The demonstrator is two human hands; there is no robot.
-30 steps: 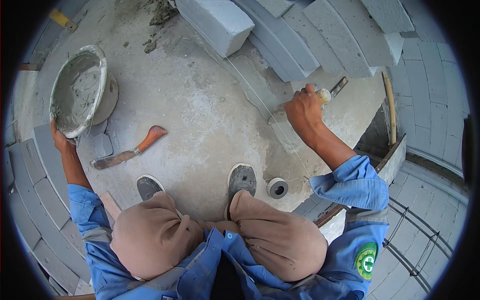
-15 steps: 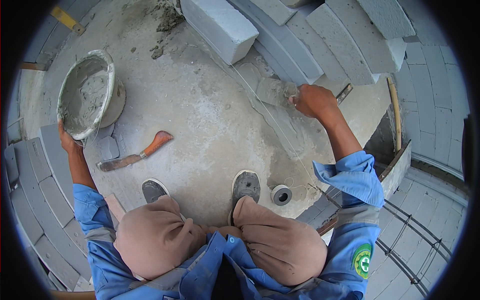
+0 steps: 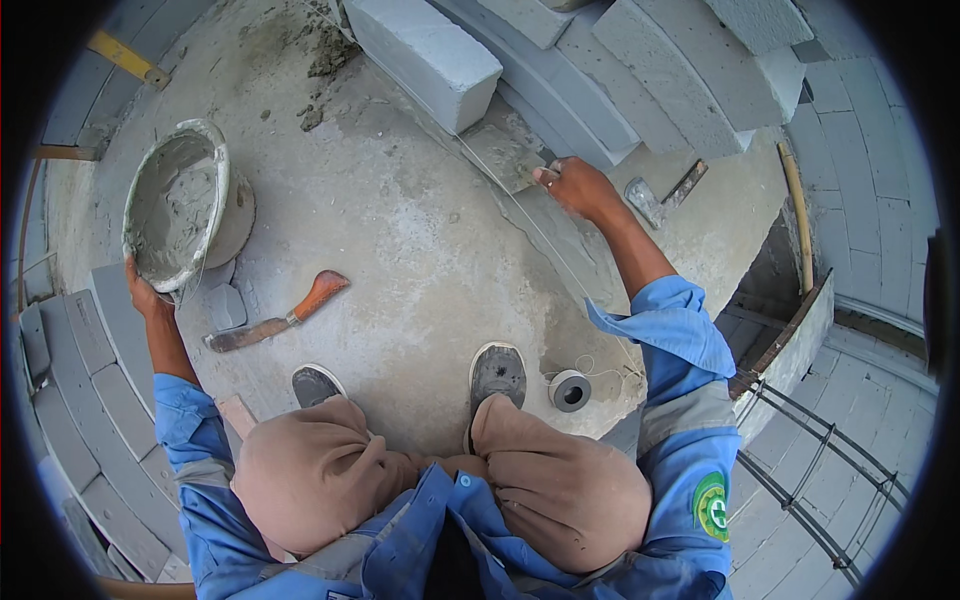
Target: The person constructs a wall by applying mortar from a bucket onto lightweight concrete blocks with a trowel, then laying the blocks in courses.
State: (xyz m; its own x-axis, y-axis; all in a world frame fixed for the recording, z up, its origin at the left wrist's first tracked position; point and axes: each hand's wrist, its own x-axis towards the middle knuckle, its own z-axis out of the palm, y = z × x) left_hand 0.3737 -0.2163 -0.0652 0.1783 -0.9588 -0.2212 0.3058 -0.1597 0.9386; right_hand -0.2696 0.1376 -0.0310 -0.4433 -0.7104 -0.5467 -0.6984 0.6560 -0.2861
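Observation:
My left hand (image 3: 145, 290) grips the near rim of a tilted bucket (image 3: 229, 215) holding grey wet mortar (image 3: 180, 205). My right hand (image 3: 580, 185) is closed on a trowel (image 3: 505, 160), its blade lying over a mortar strip (image 3: 550, 240) beside a light grey block (image 3: 420, 50). A taut string (image 3: 503, 187) runs along that strip. A metal tool (image 3: 645, 202) and a dark bar (image 3: 685, 182) lie right of my right hand. An orange-handled machete (image 3: 315, 297) rests on the concrete between my left hand and my feet.
Stacked blocks (image 3: 665, 80) stand at the upper right. A bamboo stick (image 3: 795, 215) lies beside a floor opening (image 3: 760, 290); steel rebar (image 3: 830, 460) is at lower right. A spool of string (image 3: 570, 390) sits by my right foot. Blocks (image 3: 80, 390) line the left side.
My right hand has moved left with the trowel toward the light block, uncovering the metal tool to its right. My left hand still holds the bucket rim. The view has shifted slightly.

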